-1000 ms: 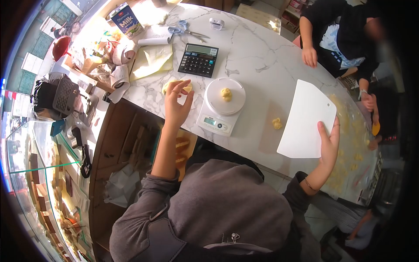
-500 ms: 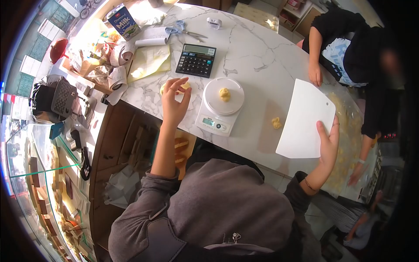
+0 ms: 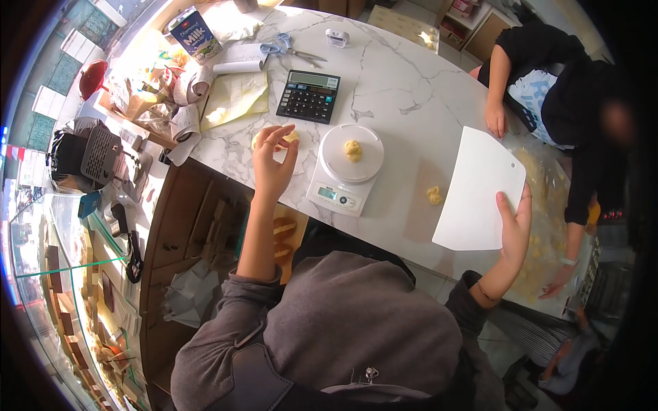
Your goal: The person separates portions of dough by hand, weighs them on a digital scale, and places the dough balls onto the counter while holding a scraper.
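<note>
My right hand (image 3: 515, 222) grips a large white dough scraper (image 3: 476, 192) by its right edge, thumb on top. My left hand (image 3: 273, 161) hovers by the left side of the digital kitchen scale (image 3: 334, 197), fingers loosely curved and apart, with nothing seen in them. Partly hidden behind its fingers is a yellow dough piece (image 3: 293, 135). On the scale's round white plate rests a small lump of dough (image 3: 353, 151); the display is lit. Another small dough lump (image 3: 434, 195) lies on the marble table between the scale and the scraper.
Beyond the scale are a black calculator (image 3: 308, 96), scissors (image 3: 291, 49) and a small white device (image 3: 336, 37). A milk carton (image 3: 195, 35) and a box of papers stand at left. A co-worker (image 3: 541, 82) leans over the right side, beside plastic-covered dough (image 3: 541, 205).
The co-worker's lower arm at right has shifted slightly. My hands, the scraper and the dough on the scale stay almost exactly in place.
</note>
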`<state>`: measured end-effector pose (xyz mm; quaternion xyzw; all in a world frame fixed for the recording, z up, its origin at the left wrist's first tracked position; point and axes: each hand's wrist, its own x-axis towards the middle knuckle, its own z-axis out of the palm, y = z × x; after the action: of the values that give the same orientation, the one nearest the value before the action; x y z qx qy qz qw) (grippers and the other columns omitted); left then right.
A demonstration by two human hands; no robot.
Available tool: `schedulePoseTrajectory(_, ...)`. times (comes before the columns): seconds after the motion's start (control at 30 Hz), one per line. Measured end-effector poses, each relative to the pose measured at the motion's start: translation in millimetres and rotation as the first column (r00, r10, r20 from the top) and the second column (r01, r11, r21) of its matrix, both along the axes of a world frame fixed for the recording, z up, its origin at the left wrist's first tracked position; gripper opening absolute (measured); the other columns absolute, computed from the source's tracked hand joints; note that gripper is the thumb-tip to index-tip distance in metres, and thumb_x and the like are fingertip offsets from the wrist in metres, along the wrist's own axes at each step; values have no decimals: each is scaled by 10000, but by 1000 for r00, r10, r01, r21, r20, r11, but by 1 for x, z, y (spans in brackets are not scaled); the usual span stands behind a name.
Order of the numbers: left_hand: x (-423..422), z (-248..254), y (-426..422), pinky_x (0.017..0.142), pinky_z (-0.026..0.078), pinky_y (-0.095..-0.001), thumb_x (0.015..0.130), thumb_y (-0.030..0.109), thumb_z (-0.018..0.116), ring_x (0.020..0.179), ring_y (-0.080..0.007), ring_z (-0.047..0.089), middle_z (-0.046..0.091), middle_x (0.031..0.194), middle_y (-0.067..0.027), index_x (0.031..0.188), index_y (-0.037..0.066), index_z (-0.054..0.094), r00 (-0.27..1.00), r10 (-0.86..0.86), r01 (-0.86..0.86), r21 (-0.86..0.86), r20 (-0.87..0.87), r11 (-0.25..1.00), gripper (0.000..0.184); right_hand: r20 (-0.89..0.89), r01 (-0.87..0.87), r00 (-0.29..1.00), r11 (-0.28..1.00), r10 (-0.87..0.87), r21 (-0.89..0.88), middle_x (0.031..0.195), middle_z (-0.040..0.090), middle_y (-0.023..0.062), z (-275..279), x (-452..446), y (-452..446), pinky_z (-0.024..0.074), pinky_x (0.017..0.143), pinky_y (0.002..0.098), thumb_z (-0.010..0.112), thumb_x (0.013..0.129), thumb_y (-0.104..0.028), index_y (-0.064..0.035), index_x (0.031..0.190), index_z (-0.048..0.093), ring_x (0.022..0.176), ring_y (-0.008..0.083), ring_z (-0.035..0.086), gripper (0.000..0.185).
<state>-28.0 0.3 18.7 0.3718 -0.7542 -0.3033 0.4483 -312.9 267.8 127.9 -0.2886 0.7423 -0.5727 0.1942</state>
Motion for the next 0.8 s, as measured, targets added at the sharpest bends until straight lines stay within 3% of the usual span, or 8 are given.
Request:
schedulePoseTrajectory(0.17, -6, -1, -4, 656, 471, -247, 763, -33, 615, 696, -142, 570, 589, 918, -72, 925, 38, 674, 997, -71, 70, -20, -31, 997, 186, -4, 19, 1000, 1000, -19, -15, 1196, 485, 106, -1, -3, 3, 345, 943, 275, 565, 862, -72, 35, 1295, 355, 1072, 153, 454, 492)
schedulePoseTrajectory(0.27, -26, -7, -13, 667, 473, -244, 771, -18, 623, 713, -147, 589, 600, 969, -74, 949, 40, 681, 985, -170, 169, 63, 14, 984, 196, -26, 31, 999, 999, -32, -26, 1194, 488, 105, -1, -3, 8, 347, 941, 274, 564, 863, -70, 32, 1297, 355, 1070, 152, 456, 492)
schedulePoseTrajectory(0.3, -36, -4, -14, 707, 480, -276, 760, 16, 648, 761, -173, 585, 601, 961, -74, 1000, 63, 675, 962, -267, 255, 184, 45, 949, 246, -19, 26, 999, 999, -27, -38, 1193, 490, 103, 0, -4, 9, 348, 939, 274, 563, 864, -69, 31, 1297, 356, 1068, 151, 457, 491)
schedulePoseTrajectory(0.4, -63, -11, -16, 741, 476, -308, 754, 70, 658, 825, -215, 571, 597, 939, -76, 1032, 95, 670, 830, -449, 434, 123, 331, 893, 279, 8, 14, 1000, 999, -14, -50, 1186, 497, 98, -1, -6, 15, 351, 935, 273, 562, 865, -70, 27, 1298, 357, 1062, 147, 461, 490)
schedulePoseTrajectory(0.5, -80, -16, -18, 784, 471, -350, 701, 159, 675, 982, -260, 528, 606, 932, -76, 938, 76, 676, 671, -501, 513, 146, 547, 846, 250, 16, 44, 999, 998, -43, -52, 1180, 502, 94, -5, -9, 23, 354, 933, 273, 563, 865, -72, 24, 1296, 360, 1057, 144, 463, 487)
schedulePoseTrajectory(0.6, -87, -10, -11, 746, 479, -352, 657, 152, 665, 899, -270, 558, 596, 890, -82, 846, 59, 651, 639, -412, 530, 16, 650, 848, 211, 12, 91, 996, 995, -90, -52, 1179, 504, 92, -4, -9, 36, 355, 931, 272, 565, 865, -75, 21, 1294, 363, 1056, 143, 464, 483)
schedulePoseTrajectory(0.7, -97, 2, 8, 718, 483, -377, 639, 117, 637, 815, -301, 569, 583, 855, -100, 775, 42, 602, 677, -506, 528, 126, 534, 840, 159, -13, 165, 986, 985, -165, -43, 1181, 504, 90, -3, -7, 49, 356, 929, 272, 569, 864, -81, 16, 1296, 363, 1056, 144, 466, 489)
schedulePoseTrajectory(0.8, -123, 34, 43, 689, 487, -386, 636, 73, 611, 744, -318, 568, 564, 815, -117, 774, 35, 591, 765, -595, 571, 168, 245, 804, 144, 28, 221, 975, 975, -220, -34, 1186, 504, 91, -3, -8, 66, 358, 929, 273, 574, 861, -87, 12, 1306, 358, 1059, 146, 468, 504)
